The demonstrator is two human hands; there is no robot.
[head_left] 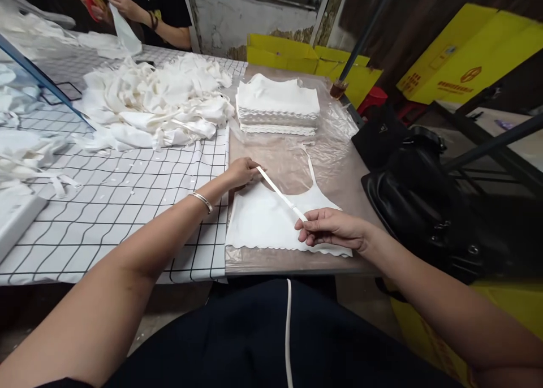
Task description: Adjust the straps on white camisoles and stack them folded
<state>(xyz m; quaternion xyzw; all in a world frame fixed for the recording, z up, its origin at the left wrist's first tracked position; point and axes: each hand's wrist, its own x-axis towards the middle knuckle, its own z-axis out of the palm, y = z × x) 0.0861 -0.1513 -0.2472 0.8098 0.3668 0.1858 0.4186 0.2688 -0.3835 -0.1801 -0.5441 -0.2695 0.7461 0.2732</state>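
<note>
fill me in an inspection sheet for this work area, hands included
surface: grid-patterned tablecloth on the left, clear plastic sheet on the right
job's things: white scallop-hemmed strappy top lying on the plastic; one shoulder strap raised, with a slider
clutter: loose heap of white garments; neat stack of white tops
hands: left hand and right hand pinch the strap, stretched between them
cables: nothing seen
surroundings: black bag at right; yellow carton; co-worker's hand holding white fabric, red-handled scissors beside it
</note>
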